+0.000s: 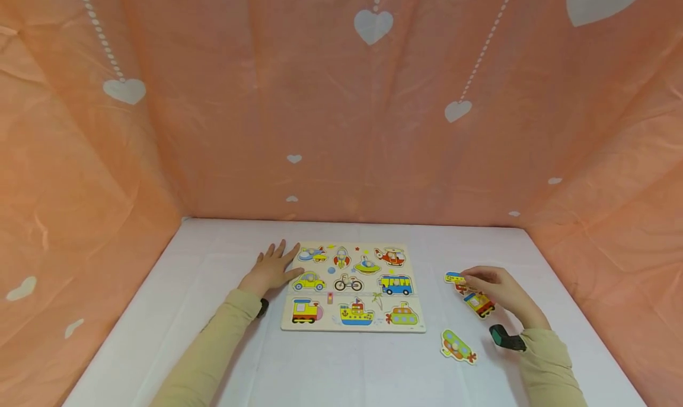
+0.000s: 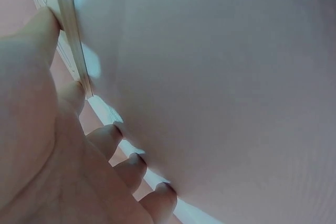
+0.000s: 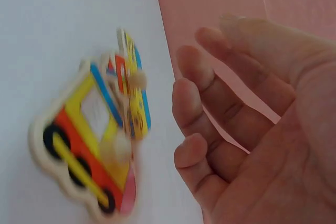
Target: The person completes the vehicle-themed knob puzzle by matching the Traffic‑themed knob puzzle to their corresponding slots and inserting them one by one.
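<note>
A wooden puzzle board with colourful vehicle pictures lies flat on the table. My left hand rests at its left edge with fingers spread; in the left wrist view the thumb touches the board's side. On the right, my right hand is over the train piece and the ship piece. The right wrist view shows its fingers loosely bent, apart from both pieces and holding nothing. The train piece has a wooden knob, and the ship piece is partly hidden behind it.
A green and orange submarine piece lies on the white table nearer the front, between the board and my right wrist. Orange cloth with white hearts walls the table at the back and both sides.
</note>
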`<state>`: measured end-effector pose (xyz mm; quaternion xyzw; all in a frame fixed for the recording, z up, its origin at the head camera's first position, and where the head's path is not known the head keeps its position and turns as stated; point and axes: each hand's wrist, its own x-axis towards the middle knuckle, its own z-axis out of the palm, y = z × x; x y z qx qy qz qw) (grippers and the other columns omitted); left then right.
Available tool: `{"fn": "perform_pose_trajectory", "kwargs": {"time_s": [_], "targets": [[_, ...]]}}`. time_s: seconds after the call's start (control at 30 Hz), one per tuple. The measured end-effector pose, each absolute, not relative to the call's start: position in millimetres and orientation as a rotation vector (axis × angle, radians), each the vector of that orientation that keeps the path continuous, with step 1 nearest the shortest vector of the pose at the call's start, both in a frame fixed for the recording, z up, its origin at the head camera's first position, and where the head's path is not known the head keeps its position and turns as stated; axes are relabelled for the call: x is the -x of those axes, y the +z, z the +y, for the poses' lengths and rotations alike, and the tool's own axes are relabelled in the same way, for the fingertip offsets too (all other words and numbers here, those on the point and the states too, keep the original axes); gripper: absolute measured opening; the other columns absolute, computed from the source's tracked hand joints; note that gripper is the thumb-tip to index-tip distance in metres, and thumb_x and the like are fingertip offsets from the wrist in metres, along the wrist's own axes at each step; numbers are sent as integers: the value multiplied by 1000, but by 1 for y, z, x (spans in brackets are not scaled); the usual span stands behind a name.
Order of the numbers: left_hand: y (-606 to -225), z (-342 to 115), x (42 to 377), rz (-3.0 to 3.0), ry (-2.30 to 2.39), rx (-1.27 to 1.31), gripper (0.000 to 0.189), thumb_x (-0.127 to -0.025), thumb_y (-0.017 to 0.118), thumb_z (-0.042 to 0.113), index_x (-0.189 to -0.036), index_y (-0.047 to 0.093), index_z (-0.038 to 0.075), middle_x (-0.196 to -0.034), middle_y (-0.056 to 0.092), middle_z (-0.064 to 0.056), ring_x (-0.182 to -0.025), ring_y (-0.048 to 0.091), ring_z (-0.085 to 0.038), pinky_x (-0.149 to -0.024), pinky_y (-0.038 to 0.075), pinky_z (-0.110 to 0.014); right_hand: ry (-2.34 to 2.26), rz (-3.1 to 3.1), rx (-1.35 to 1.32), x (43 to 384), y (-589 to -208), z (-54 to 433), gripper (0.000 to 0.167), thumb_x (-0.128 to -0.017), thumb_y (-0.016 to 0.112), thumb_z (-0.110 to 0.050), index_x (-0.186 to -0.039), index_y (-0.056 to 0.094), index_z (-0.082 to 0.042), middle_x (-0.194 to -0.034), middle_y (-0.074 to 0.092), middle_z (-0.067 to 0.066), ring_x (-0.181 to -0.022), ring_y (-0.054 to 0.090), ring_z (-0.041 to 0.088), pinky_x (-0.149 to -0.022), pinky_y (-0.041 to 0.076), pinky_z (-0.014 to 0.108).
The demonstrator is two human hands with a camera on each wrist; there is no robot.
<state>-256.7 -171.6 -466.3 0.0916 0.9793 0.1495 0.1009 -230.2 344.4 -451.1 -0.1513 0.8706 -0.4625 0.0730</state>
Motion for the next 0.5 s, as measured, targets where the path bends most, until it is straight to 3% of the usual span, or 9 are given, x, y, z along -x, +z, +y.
{"fn": "perform_pose_trajectory", "kwargs": {"time_s": [0.4, 0.5], "targets": [[-463, -170, 254, 2892, 437, -260, 73, -96, 52, 48, -153, 23, 14, -155, 11, -26, -139, 6, -49, -109, 8, -64, -1387, 2617, 318, 222, -460, 378, 35, -96, 59, -24, -117, 64, 4, -90, 65, 14, -77, 57, 19, -64, 46, 26], [-464, -170, 255, 2890, 438, -258, 73, -96, 52, 48, -153, 23, 14, -155, 10, -26, -139, 6, -49, -109, 9, -64, -1364, 2609, 286, 222, -462, 382, 35, -96, 60, -25, -117, 64, 2, -89, 65, 11, -77, 56, 16, -65, 44, 26]]}}
